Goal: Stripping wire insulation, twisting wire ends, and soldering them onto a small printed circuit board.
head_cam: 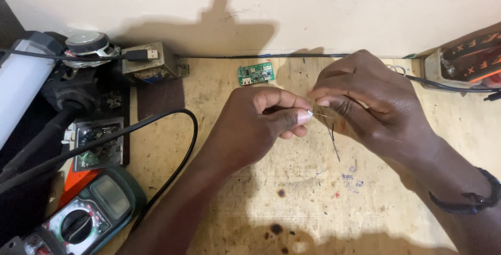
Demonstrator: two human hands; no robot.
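Note:
Both my hands meet over the middle of a worn wooden bench (308,203). My left hand (255,124) pinches one end of a thin dark wire (332,135) between thumb and forefinger. My right hand (365,104) pinches the same wire from the other side, its fingertips almost touching the left ones. A short length of the wire hangs down below the fingers toward the bench. A small green circuit board (256,73) lies flat on the bench just behind my left hand, untouched.
A multimeter (86,213) sits at the front left beside an open circuit board (98,143). A thick black cable (177,145) loops across the left side. A speaker driver (87,44), a metal block and a USB plug (143,55) lie at the back left. An orange-and-black tool (469,59) rests at the back right.

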